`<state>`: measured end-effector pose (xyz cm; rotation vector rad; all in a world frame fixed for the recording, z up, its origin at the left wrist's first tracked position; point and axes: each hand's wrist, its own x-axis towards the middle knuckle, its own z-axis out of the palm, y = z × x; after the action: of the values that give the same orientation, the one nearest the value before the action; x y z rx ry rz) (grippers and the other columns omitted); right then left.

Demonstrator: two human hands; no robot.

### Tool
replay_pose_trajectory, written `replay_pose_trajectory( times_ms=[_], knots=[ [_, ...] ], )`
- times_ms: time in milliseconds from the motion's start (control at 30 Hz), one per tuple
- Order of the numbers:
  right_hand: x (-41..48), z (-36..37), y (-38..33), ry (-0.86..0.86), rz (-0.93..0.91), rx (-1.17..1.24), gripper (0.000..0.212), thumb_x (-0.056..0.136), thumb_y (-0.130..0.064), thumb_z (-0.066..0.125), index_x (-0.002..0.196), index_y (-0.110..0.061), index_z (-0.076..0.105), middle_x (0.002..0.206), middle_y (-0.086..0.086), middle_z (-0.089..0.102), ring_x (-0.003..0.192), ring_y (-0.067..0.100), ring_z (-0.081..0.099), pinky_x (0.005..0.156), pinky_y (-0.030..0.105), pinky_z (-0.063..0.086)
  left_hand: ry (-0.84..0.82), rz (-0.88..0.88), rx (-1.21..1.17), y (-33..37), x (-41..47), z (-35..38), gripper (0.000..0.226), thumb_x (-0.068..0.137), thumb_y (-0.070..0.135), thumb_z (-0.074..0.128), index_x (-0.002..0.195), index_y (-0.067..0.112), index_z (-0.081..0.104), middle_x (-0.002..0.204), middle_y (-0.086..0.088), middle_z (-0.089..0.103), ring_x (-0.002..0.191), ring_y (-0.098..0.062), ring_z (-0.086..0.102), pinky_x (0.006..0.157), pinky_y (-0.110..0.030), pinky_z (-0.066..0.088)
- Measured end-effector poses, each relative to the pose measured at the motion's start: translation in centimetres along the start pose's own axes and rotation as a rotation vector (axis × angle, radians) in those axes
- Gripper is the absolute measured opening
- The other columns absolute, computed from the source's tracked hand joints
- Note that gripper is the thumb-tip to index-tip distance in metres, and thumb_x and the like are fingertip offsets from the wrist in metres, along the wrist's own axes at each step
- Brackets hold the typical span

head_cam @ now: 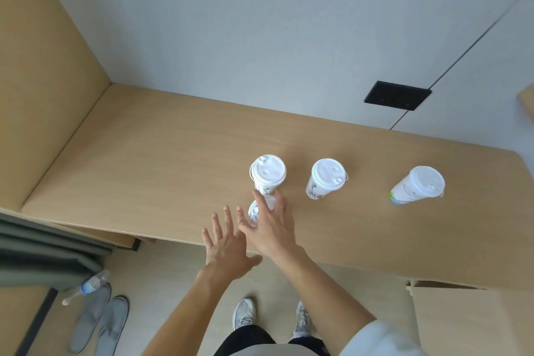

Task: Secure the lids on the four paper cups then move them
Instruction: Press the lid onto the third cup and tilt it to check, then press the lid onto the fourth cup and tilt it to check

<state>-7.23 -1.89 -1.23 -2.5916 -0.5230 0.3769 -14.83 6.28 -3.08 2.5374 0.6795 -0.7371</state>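
Note:
Four white paper cups with white plastic lids stand on a wooden desk (144,159). One cup (268,173) is at the middle back, a second cup (326,178) stands to its right, and a third cup (419,185) is far right. The fourth cup (255,212) sits near the front edge, mostly hidden under my right hand (273,228), whose fingers rest spread over its lid. My left hand (226,246) hovers just left of that cup, fingers apart, holding nothing.
A grey wall backs the desk and carries a black socket plate (397,95). A wooden side panel (43,66) closes the left end. On the floor lie a plastic bottle (86,286) and grey slippers (98,324). A cardboard box (474,321) stands at the lower right.

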Motion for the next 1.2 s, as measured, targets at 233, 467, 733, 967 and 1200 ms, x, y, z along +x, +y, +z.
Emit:
replay_pose_trajectory(
  times_ms=[233,467,733,967,1200],
  knots=[
    [-1.8,-7.4,3.6,-0.084,0.011,0.126,0.075,0.092,-0.07,0.054,0.158,-0.043,0.031,0.164,0.005,0.031,0.157,0.029,0.019,0.124,0.039,0.023,0.208,0.049,0.095,2.4,-3.5,-4.9,0.133,0.081,0.083,0.053,0.147,0.015,-0.042,0.162,-0.018,-0.039,0.152,-0.046,-0.028,0.124,-0.063,-0.001],
    [0.0,-18.7,15.5,0.105,0.156,0.158,0.089,0.091,-0.064,0.058,0.166,-0.035,0.017,0.172,0.01,0.012,0.161,0.025,0.004,0.128,0.049,0.019,0.332,0.35,0.04,17.5,-3.3,-6.1,0.138,0.075,0.087,0.055,0.154,0.019,-0.036,0.163,-0.011,-0.04,0.151,-0.039,-0.034,0.124,-0.055,-0.012],
    [6.2,-24.1,30.7,0.097,0.309,0.004,0.093,0.095,-0.063,0.062,0.167,-0.029,0.014,0.172,0.015,0.005,0.159,0.032,0.005,0.126,0.046,0.015,-0.04,0.33,0.043,34.1,5.8,0.4,0.142,0.075,0.079,0.067,0.156,0.02,-0.032,0.166,-0.012,-0.033,0.154,-0.039,-0.028,0.126,-0.056,-0.007],
    [10.5,-22.3,34.1,0.038,0.185,-0.039,0.088,0.094,-0.063,0.06,0.165,-0.025,0.025,0.169,0.022,0.015,0.155,0.04,0.017,0.124,0.051,0.026,-0.118,0.196,0.166,38.9,11.5,3.5,0.138,0.078,0.076,0.066,0.148,0.024,-0.041,0.165,-0.015,-0.036,0.152,-0.045,-0.029,0.124,-0.062,-0.005],
    [10.5,-21.9,36.0,0.061,0.131,-0.057,0.066,0.102,-0.041,0.058,0.161,-0.017,0.038,0.162,0.026,0.029,0.146,0.045,0.032,0.115,0.055,0.035,-0.075,0.216,0.208,41.6,12.2,3.7,0.135,0.078,0.077,0.065,0.141,0.028,-0.045,0.162,-0.015,-0.041,0.15,-0.044,-0.034,0.123,-0.067,-0.006]
  ],
)
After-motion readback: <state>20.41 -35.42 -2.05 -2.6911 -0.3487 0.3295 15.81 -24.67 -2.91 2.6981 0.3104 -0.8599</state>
